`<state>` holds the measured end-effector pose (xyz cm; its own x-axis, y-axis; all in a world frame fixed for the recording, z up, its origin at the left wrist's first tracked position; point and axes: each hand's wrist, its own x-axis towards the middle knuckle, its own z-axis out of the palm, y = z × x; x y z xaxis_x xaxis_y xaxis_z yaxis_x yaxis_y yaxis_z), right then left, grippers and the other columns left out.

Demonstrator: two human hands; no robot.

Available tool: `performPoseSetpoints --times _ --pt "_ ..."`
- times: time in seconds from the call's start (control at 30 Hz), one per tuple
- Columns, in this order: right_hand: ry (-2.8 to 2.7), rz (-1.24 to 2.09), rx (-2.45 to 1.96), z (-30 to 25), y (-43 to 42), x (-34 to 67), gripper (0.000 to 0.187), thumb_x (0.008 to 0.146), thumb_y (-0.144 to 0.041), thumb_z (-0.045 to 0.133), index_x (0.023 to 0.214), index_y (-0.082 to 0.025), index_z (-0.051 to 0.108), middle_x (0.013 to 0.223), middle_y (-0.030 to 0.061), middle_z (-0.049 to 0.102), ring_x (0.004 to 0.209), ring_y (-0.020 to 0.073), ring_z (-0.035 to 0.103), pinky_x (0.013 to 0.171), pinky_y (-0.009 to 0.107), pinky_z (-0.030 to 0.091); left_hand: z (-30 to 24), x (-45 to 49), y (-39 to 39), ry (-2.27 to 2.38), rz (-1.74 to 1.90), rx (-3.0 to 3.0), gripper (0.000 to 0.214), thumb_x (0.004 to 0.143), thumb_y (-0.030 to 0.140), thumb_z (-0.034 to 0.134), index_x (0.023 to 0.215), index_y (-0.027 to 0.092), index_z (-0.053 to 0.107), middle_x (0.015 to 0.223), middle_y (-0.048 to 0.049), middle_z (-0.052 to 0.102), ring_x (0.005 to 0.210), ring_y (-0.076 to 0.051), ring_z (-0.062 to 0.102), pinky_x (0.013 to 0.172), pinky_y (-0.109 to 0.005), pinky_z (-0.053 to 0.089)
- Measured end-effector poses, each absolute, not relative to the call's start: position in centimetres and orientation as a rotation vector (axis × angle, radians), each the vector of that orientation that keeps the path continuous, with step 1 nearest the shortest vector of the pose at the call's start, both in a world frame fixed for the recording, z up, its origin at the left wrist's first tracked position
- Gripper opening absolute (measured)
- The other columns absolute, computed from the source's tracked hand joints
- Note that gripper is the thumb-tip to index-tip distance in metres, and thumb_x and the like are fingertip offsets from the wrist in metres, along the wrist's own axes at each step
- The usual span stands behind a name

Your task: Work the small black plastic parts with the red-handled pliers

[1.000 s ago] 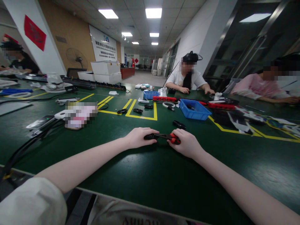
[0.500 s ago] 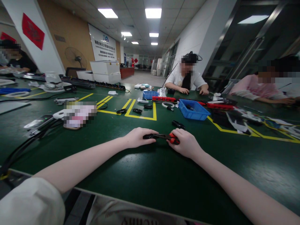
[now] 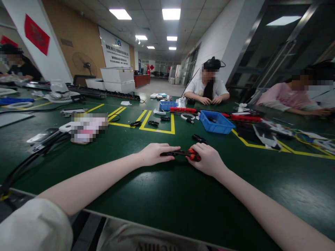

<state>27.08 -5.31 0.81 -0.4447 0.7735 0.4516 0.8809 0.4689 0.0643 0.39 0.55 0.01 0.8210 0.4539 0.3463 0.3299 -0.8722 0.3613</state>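
Red-handled pliers (image 3: pixel 192 154), gripped in the right hand (image 3: pixel 208 159), sit over the desk (image 3: pixel 157 195), their nose against a small black part (image 3: pixel 165 153) between the left hand's (image 3: pixel 151 154) fingers. The upper left finger has straightened towards the pliers, suggesting an adjusted hold on the part.
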Motion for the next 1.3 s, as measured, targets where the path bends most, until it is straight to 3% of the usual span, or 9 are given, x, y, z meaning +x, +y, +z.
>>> performPoseSetpoints --times 0.33,0.57,1.3 --pt "-2.366 -0.407 -1.381 0.70 -5.23 27.20 0.017 0.080 -0.031 0.063 0.090 -0.018 0.060 0.091 0.0095 0.067 0.082 0.0226 0.061 0.073 0.035 0.047 0.14 0.48 0.58 0.587 0.587 2.728 0.049 0.098 0.043 0.052 0.145 0.027 0.047 0.108 -0.0051 0.066 0.089 -0.017 0.065 0.075 -0.025 0.047" --pt "-2.372 -0.409 -1.362 0.92 -5.38 27.09 0.016 0.081 -0.031 0.061 0.091 -0.020 0.060 0.092 0.0105 0.068 0.082 0.0240 0.061 0.073 0.037 0.047 0.22 0.58 0.60 0.567 0.591 2.635 0.047 0.097 0.041 0.055 0.140 0.023 0.052 0.119 -0.0086 0.066 0.102 -0.021 0.065 0.084 -0.029 0.049" --pt "-2.317 -0.161 -1.392 0.13 -4.81 27.70 0.020 0.081 -0.040 0.061 0.088 -0.022 0.059 0.084 0.0051 0.067 0.074 0.0194 0.061 0.065 0.032 0.048 0.02 0.46 0.59 0.587 0.588 2.829 0.058 0.095 0.045 0.057 0.148 0.030 0.039 0.119 -0.0051 0.063 0.093 -0.019 0.066 0.076 -0.026 0.048"
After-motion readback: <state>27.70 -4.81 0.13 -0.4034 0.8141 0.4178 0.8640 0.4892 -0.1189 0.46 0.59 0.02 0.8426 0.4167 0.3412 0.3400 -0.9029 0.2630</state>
